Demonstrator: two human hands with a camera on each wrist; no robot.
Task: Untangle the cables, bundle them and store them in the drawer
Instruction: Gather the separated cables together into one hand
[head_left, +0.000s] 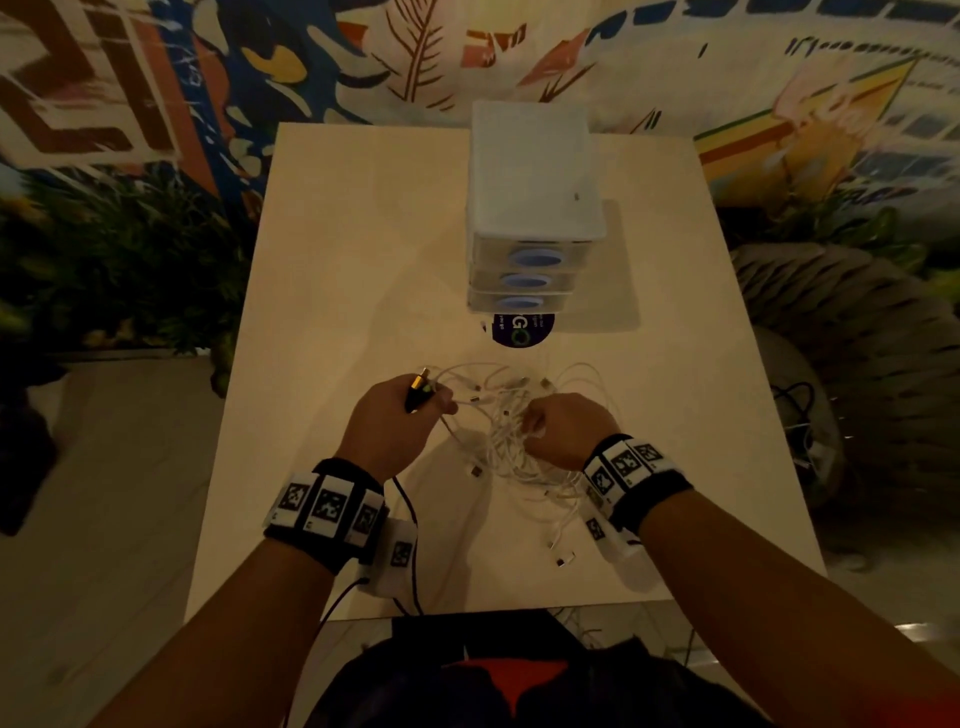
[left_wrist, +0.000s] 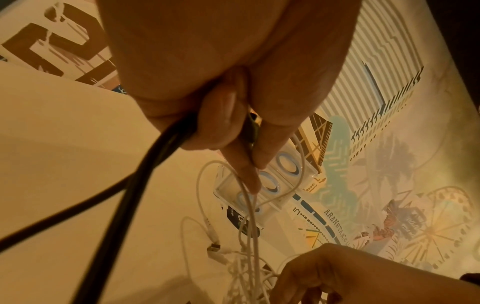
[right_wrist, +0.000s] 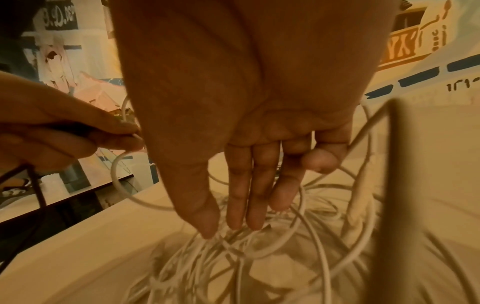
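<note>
L hand (head_left: 387, 415) grips black cable (left_wrist: 145, 164) plus one white strand, fingers curled. R hand (head_left: 563, 423) fingers nearly straight, tips dipped in white cable tangle (head_left: 511, 431) mid-table (head_left: 337, 260), pinching nothing I can confirm. Risk: pulling strand tightens knot, or drags loose connectors off near edge — some lie close. Drawer unit (head_left: 535, 208) shut; open room left of it.

Sticker (head_left: 521, 329) partly under drawer unit (head_left: 535, 208), its text illegible.
</note>
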